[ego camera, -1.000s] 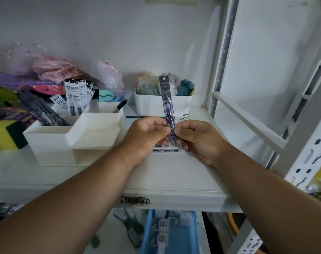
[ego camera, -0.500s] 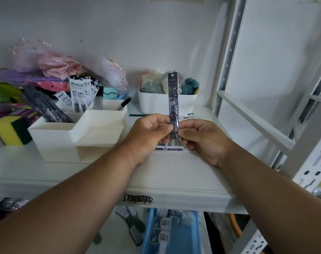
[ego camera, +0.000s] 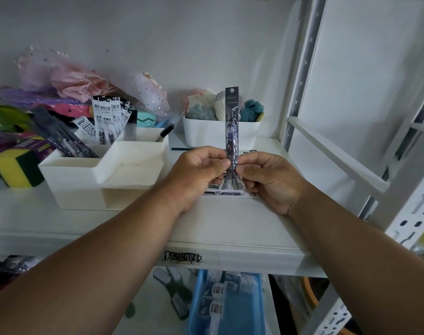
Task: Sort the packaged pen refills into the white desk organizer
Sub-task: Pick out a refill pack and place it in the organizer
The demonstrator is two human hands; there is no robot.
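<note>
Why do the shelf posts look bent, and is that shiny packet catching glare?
Head view: the wide-angle lens bows the white perforated shelf posts near the frame edge. Lighting is dim and soft, with faint shadows. The glossy dark refill packet, pinched upright by the left hand and right hand, shows small bright glints on its wrapper. Its print is too small to read.

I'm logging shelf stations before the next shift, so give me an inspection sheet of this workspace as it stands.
Surface: white shelf, scribbled marking on front edge.
Job's things: dark refill packet held upright; more packets flat beneath the hands; white desk organizer with white packets and dark packets standing inside.
Clutter: sponge, white bin of scrunchies, pink tulle.
Grippers: left hand and right hand both pinch the packet.
Cables: nothing seen.
Surroundings: metal rack upright, blue bin below.
</note>
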